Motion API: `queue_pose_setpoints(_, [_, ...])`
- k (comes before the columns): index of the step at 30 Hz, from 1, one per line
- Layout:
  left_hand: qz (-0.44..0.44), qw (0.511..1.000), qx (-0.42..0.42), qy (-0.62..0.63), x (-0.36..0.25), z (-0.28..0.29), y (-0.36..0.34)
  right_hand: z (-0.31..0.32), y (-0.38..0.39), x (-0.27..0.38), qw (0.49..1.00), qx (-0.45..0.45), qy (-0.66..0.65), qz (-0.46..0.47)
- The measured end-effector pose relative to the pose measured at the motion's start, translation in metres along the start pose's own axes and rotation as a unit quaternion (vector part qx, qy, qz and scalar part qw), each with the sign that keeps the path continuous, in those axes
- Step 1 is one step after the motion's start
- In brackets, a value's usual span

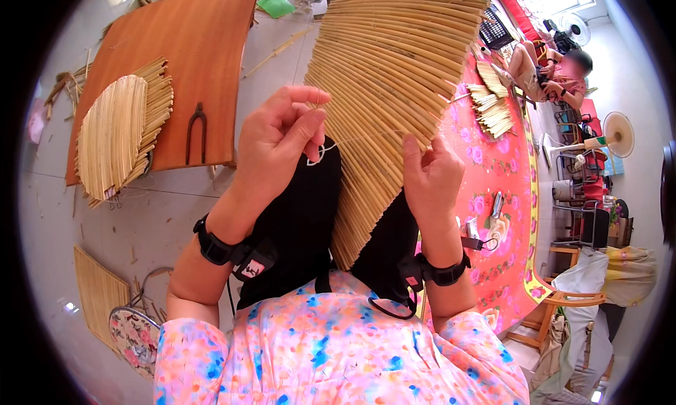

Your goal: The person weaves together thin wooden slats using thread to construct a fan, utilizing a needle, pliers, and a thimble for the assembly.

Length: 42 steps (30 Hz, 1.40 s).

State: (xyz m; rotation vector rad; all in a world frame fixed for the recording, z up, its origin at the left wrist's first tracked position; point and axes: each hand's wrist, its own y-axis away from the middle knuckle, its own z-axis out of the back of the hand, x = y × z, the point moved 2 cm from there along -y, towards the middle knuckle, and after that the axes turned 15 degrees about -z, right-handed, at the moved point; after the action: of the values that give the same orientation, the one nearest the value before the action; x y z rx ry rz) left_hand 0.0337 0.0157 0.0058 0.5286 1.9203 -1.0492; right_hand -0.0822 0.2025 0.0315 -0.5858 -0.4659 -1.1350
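A fan-shaped panel of yellow reed strips (pixel 384 60) lies across my lap, its narrowing lower part between my dark-clad thighs. My left hand (pixel 285 130) is closed at the panel's left edge, pinching a thin white cord (pixel 360 137) that dangles in a small loop below the fingers. The cord runs across the strips to my right hand (pixel 431 172), whose thumb and fingers are closed on the panel's right edge; whether they also grip the cord is unclear.
Left, a wooden table (pixel 204 39) holds stacked reed pieces (pixel 113 134) and metal tongs (pixel 196 130). Another panel (pixel 95 285) and a floral stool (pixel 134 338) are lower left. Right are a flowered red cloth (pixel 493 264) with reed bundles (pixel 493 102), a seated person (pixel 570 81) and a fan (pixel 618 134).
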Motion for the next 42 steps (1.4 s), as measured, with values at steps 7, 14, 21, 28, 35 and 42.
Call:
queue_pose_setpoints(7, [0.028, 0.999, -0.017, -0.006, 0.014, 0.015, 0.002, -0.001, 0.000, 0.014, 0.998, -0.025, 0.044, 0.042])
queue_pose_setpoints(14, [0.092, 0.994, 0.040, 0.052, 0.028, 0.006, 0.007, -0.009, 0.003, 0.006, 0.996, -0.086, 0.023, 0.020])
queue_pose_setpoints(21, [-0.013, 0.986, 0.169, 0.008, 0.046, -0.046, 0.022, -0.019, -0.016, 0.009, 0.993, -0.099, -0.019, 0.057])
queue_pose_setpoints(28, [-0.072, 0.979, 0.186, -0.032, 0.045, -0.039, 0.036, -0.012, 0.023, -0.011, 0.996, -0.084, -0.040, 0.010])
queue_pose_setpoints(35, [-0.078, 0.996, -0.044, 0.002, -0.027, 0.042, -0.002, -0.008, 0.035, -0.020, 0.996, -0.087, -0.005, 0.024])
queue_pose_setpoints(42, [-0.253, 0.925, -0.117, 0.259, -0.083, 0.103, 0.009, -0.012, 0.036, -0.006, 0.993, -0.112, -0.002, 0.035])
